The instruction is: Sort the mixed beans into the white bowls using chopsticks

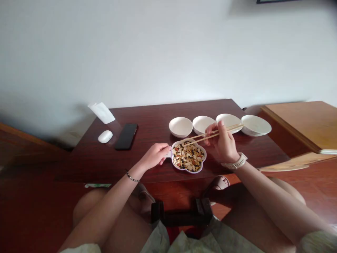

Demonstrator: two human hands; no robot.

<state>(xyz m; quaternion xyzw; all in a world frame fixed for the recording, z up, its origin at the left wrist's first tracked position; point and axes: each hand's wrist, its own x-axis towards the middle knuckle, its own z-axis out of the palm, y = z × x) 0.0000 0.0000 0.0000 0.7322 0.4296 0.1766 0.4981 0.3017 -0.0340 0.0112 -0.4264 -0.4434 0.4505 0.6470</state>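
Observation:
My left hand [158, 154] is closed on the short handle of a flower-shaped dish [202, 168] with a pale purple rim. Mixed beans, peanuts and other nuts [188, 158] fill the dish. My right hand [223, 144] grips a pair of wooden chopsticks [201, 138], whose tips reach over the far left part of the mix. Whether the tips pinch anything is too small to tell. Behind the dish stand a white bowl [180, 127], a second bowl [204, 123], a third bowl [228, 119] and a wider bowl [256, 125] in a row. My right hand partly hides the middle two.
On the left of the dark wooden table [147, 119] lie a black phone [126, 136], a white mouse-shaped object [105, 136] and a folded white paper [102, 112]. A light wooden piece of furniture [302, 119] stands at the right. The wall [158, 52] rises behind the table.

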